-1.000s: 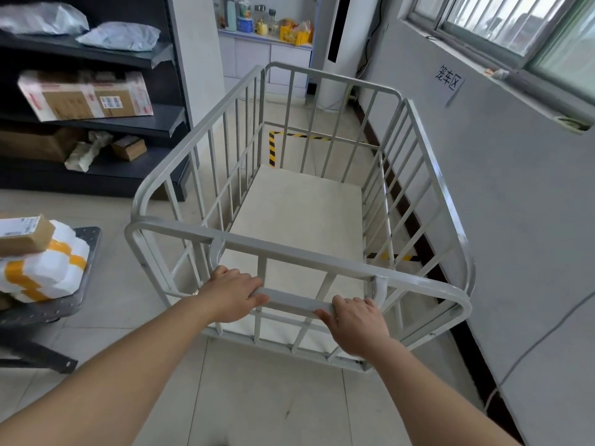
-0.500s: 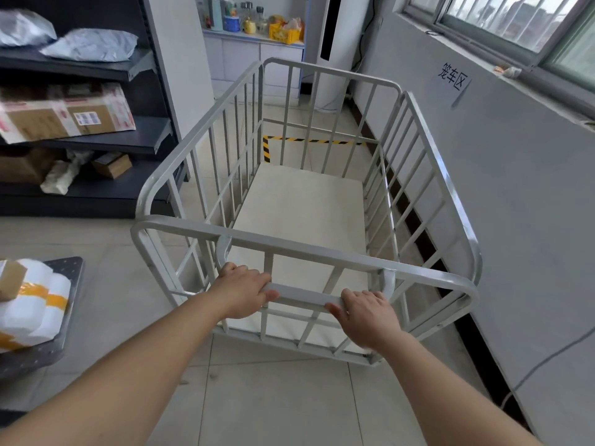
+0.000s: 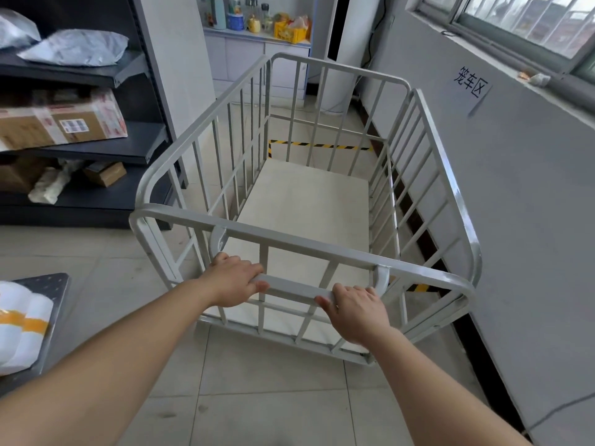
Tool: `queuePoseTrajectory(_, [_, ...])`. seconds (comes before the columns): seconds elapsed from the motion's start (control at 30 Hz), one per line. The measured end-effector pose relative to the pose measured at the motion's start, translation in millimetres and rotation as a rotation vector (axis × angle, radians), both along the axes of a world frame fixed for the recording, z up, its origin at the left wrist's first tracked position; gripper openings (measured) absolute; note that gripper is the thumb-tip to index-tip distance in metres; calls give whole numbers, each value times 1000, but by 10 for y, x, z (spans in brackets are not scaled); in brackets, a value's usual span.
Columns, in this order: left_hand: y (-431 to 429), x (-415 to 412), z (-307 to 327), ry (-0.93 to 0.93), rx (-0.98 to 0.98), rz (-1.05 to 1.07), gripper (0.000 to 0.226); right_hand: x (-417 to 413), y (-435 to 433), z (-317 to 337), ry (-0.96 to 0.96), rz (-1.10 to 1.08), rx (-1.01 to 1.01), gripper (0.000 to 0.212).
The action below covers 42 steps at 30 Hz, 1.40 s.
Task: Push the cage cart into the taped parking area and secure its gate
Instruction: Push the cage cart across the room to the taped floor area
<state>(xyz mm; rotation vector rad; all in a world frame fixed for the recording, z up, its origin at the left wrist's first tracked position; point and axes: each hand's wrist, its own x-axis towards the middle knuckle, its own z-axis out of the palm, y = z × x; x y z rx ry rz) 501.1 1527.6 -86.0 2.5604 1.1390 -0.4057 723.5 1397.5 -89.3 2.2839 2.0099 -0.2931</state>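
Gripping the flat handle bar [image 3: 291, 288] of the cage cart [image 3: 450, 194] with both hands, left hand [image 3: 233, 281] near one end and right hand [image 3: 357, 312] near the other, fingers of each pressed together and curling over the bar. Standing on the tiled floor [image 3: 257, 397] just beside the grey wall [image 3: 531, 220], with yellow-and-black tape [image 3: 322, 145] showing through the far bars. Lying on dark shelves [image 3: 96, 149] at left, a cardboard box [image 3: 64, 123].

Cage cart [image 3: 306, 204] wheels out of sight

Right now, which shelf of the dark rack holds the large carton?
The middle shelf, under the carton; the top shelf carries grey bags, the bottom shelf small packages.
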Motion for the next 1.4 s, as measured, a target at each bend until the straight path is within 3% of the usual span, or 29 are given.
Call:
queuePoseTrajectory(0.37, [863, 391, 2, 38, 6, 39, 36, 358, 863, 29, 41, -23, -13, 56])
queuePoseTrajectory(0.87, [1953, 980, -46, 2, 3, 6, 30, 951, 1906, 80, 37, -22, -47, 45])
queuePoseTrajectory(1.03, [2334, 1169, -66, -1, -21, 7, 39, 1148, 2278, 64, 9, -30, -44, 56])
queuePoseTrajectory(1.4, [2990, 1569, -53, -11, -20, -6, 43, 1540, 2952, 43, 12, -34, -46, 47])
